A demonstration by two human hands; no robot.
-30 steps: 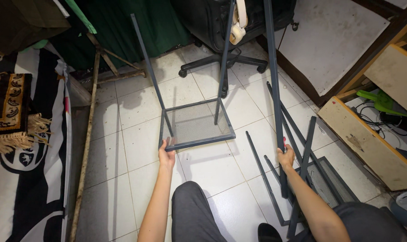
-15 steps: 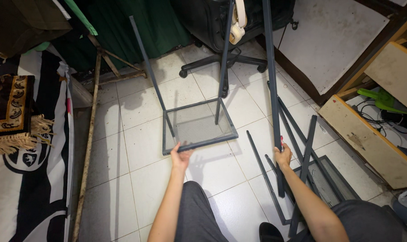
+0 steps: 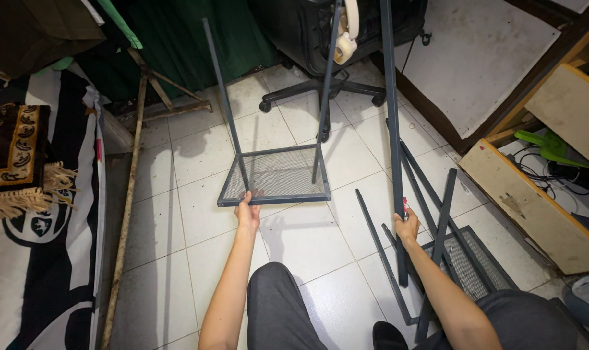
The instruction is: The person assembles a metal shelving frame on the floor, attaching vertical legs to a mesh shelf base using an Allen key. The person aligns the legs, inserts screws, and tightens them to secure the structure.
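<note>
Grey post [image 3: 392, 116] — upright, right-held.

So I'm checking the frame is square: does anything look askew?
Yes. The two posts rising from the mesh shelf under the left hand lean in different directions instead of standing parallel.

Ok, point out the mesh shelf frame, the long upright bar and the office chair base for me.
mesh shelf frame [image 3: 281, 174], head view, on the middle of the mesh panel.
long upright bar [image 3: 391, 110], head view, on its shaft above the right hand.
office chair base [image 3: 346, 86], head view, on a dark spoke right of the hub.
</note>
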